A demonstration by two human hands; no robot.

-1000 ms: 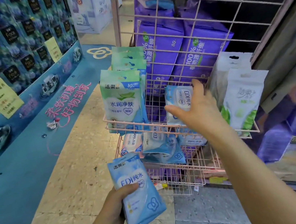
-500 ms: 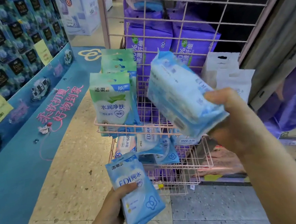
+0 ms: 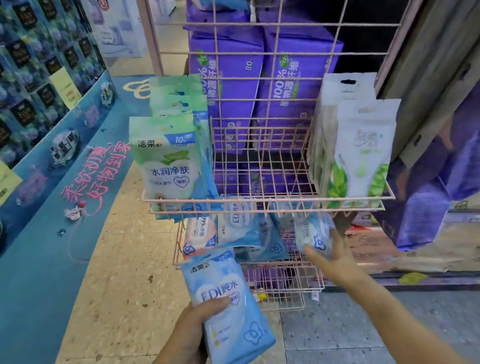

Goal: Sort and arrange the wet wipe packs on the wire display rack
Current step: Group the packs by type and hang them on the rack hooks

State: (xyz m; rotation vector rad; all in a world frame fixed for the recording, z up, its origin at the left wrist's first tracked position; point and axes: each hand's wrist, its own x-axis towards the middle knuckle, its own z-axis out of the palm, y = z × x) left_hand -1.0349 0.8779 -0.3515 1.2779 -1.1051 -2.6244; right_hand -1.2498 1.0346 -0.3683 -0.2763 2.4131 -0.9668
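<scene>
So the pink wire display rack [image 3: 266,206] has an upper basket with its middle bare, green-and-blue wipe packs [image 3: 169,163] standing upright at its left end and white leafy packs [image 3: 356,148] at the right end. Big purple tissue bags [image 3: 251,67] sit behind the grid. The lower basket [image 3: 181,258] is a bit of a mess, with blue EDI packs and an orange-trimmed one [image 3: 199,233] lying jumbled and tilted. Left hand [image 3: 189,338] is clamped around a small stack of blue EDI packs [image 3: 228,308], thumb across the front, held just below the lower basket's front left corner. Right hand [image 3: 331,258] is pinching one blurry blue pack [image 3: 312,233] at the lower basket's right end. Looks like the gathering step; next that pack probably joins the stack or goes upright into the bare middle.
</scene>
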